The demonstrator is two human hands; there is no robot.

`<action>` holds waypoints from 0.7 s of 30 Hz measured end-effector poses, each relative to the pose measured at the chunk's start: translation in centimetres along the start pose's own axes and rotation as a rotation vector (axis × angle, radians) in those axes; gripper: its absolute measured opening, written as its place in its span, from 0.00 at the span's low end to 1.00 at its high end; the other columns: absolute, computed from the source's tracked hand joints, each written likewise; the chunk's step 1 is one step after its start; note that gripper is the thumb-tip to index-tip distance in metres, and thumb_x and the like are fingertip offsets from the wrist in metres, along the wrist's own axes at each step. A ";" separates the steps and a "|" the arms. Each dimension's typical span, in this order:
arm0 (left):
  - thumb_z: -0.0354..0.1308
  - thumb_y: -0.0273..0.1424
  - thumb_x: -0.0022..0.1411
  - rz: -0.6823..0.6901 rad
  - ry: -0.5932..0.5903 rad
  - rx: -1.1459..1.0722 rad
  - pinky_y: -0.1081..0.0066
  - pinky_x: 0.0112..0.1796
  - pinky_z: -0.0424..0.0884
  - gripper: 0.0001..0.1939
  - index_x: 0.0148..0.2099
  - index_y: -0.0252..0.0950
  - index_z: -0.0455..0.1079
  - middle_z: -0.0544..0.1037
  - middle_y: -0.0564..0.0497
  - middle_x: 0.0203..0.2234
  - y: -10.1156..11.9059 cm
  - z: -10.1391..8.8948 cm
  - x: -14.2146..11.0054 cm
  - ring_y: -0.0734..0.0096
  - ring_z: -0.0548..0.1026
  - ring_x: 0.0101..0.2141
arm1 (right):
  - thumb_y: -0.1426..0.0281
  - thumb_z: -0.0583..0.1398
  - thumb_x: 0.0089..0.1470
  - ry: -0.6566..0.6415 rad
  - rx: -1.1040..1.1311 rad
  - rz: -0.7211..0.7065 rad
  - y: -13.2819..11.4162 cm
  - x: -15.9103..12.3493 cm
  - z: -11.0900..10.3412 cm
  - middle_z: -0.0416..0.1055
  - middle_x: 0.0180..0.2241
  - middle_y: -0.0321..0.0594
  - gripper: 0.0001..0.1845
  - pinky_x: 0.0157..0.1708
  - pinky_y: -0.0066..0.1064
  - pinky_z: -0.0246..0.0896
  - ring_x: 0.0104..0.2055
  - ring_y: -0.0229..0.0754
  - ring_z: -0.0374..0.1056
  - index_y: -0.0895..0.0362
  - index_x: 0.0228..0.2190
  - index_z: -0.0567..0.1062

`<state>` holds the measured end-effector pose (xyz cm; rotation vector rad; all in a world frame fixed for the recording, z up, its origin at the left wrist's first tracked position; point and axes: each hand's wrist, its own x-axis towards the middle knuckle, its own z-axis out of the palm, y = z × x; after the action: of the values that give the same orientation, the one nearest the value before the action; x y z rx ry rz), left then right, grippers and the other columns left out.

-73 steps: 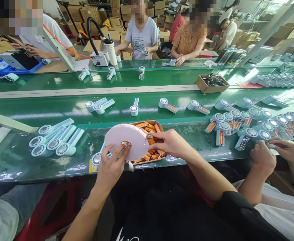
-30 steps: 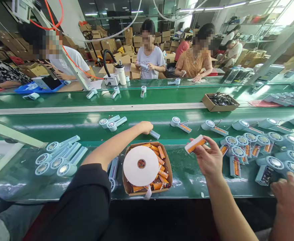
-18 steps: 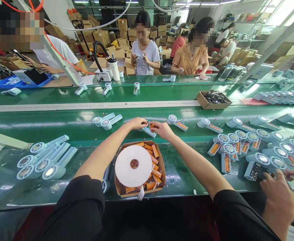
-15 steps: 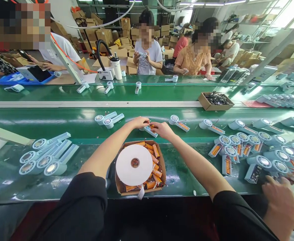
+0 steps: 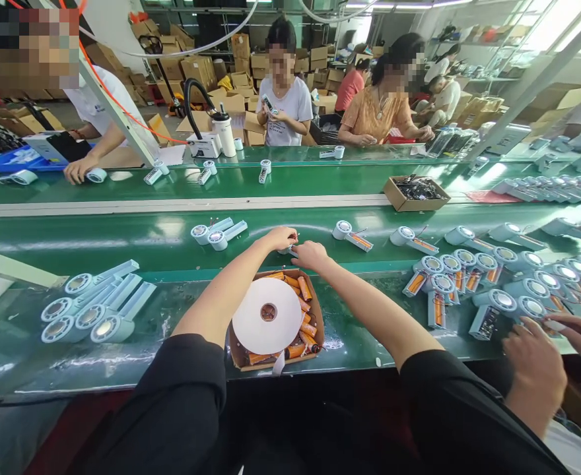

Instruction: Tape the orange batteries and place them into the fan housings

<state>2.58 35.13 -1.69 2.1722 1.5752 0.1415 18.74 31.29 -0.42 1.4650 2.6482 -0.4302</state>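
Over the green belt, my left hand (image 5: 283, 238) has its fingers pinched together at the head end of a light-blue handheld fan housing (image 5: 285, 251). What those fingertips hold is too small to make out. Close beside it, my right hand (image 5: 311, 255) is closed over the handle of the same housing and hides most of it. Below my wrists stands a cardboard box (image 5: 321, 323) of orange battery cells (image 5: 304, 288), with a white paper-like roll (image 5: 251, 330) lying on top. Two handheld fan housings (image 5: 218, 239) lie left of my hands, their handles pointing right.
More fan housings (image 5: 107, 326) are piled at left. On the right, several fans with orange cells (image 5: 436, 307) crowd the bench near a co-worker's hands (image 5: 535, 359). A box of black parts (image 5: 416, 196) stands beyond the belt. Co-workers sit across the line.
My right hand has shifted slightly left and down, now covering the orange cell and handle that showed before. At far left, a co-worker's hand has reached down to a fan on the far belt.
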 end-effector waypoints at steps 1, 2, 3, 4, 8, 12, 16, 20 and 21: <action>0.62 0.41 0.73 0.002 0.005 0.009 0.54 0.51 0.79 0.17 0.56 0.35 0.74 0.79 0.44 0.52 0.4 -0.4 -0.1 0.61 0.79 0.49 | 0.67 0.66 0.61 0.012 0.013 -0.008 -0.2 0.1 -0.5 0.82 0.50 0.58 0.15 0.55 0.41 0.69 0.56 0.57 0.76 0.60 0.48 0.83; 0.62 0.41 0.73 0.004 0.015 0.018 0.54 0.51 0.79 0.17 0.55 0.35 0.74 0.79 0.45 0.51 0.9 -1.0 -0.3 0.61 0.79 0.48 | 0.67 0.66 0.61 0.027 0.033 -0.021 -0.2 0.1 -1.2 0.82 0.49 0.56 0.13 0.55 0.39 0.68 0.55 0.55 0.77 0.61 0.45 0.84; 0.62 0.41 0.73 0.008 0.030 0.027 0.54 0.51 0.79 0.17 0.55 0.35 0.74 0.79 0.44 0.51 1.5 -1.6 -0.7 0.61 0.79 0.48 | 0.67 0.65 0.61 0.047 0.058 -0.038 0.0 -0.1 -1.9 0.83 0.47 0.53 0.12 0.55 0.36 0.67 0.54 0.52 0.77 0.61 0.43 0.84; 0.61 0.40 0.73 0.014 0.053 0.035 0.53 0.51 0.78 0.17 0.56 0.35 0.74 0.79 0.44 0.51 2.1 -2.3 -1.3 0.60 0.79 0.49 | 0.66 0.65 0.62 0.072 0.086 -0.058 0.3 -0.6 -2.6 0.84 0.47 0.50 0.12 0.55 0.33 0.67 0.54 0.49 0.77 0.61 0.43 0.84; 0.56 0.38 0.73 0.104 0.182 0.035 0.54 0.61 0.69 0.18 0.59 0.37 0.73 0.77 0.40 0.60 4.1 -3.7 -7.9 0.53 0.74 0.60 | 0.68 0.60 0.66 0.229 0.194 -0.101 3.3 -5.9 -3.2 0.78 0.59 0.50 0.19 0.62 0.36 0.65 0.61 0.48 0.73 0.58 0.55 0.80; 0.72 0.46 0.57 0.402 0.033 0.061 0.56 0.65 0.66 0.25 0.55 0.43 0.78 0.81 0.46 0.57 4.8 -0.2 -19.7 0.51 0.72 0.63 | 0.60 0.55 0.68 0.424 0.603 -0.015 6.5 -14.8 2.2 0.83 0.50 0.51 0.21 0.52 0.43 0.74 0.50 0.49 0.80 0.58 0.49 0.82; 0.72 0.38 0.57 0.269 0.061 0.274 0.35 0.69 0.55 0.37 0.68 0.42 0.70 0.75 0.41 0.64 4.6 4.1 -28.0 0.38 0.63 0.69 | 0.47 0.62 0.61 0.353 0.995 0.030 6.1 -21.2 7.7 0.86 0.39 0.48 0.24 0.44 0.43 0.77 0.41 0.51 0.82 0.55 0.39 0.85; 0.69 0.33 0.60 0.153 0.097 0.289 0.34 0.65 0.62 0.34 0.67 0.42 0.71 0.77 0.42 0.62 5.4 4.5 -29.8 0.36 0.63 0.68 | 0.44 0.64 0.58 0.333 1.162 0.036 2.5 -22.3 7.6 0.85 0.40 0.47 0.27 0.39 0.37 0.77 0.38 0.48 0.80 0.55 0.41 0.84; 0.69 0.34 0.60 0.167 0.124 0.260 0.38 0.64 0.65 0.33 0.67 0.41 0.71 0.78 0.41 0.61 5.8 4.2 -29.9 0.37 0.64 0.67 | 0.45 0.64 0.59 0.309 1.181 0.020 1.3 -22.1 6.9 0.85 0.43 0.47 0.27 0.35 0.35 0.75 0.37 0.46 0.80 0.55 0.44 0.83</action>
<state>-1.12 4.88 2.25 2.5425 1.5495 0.1319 31.31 11.94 -2.67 1.8378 2.6178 -2.1738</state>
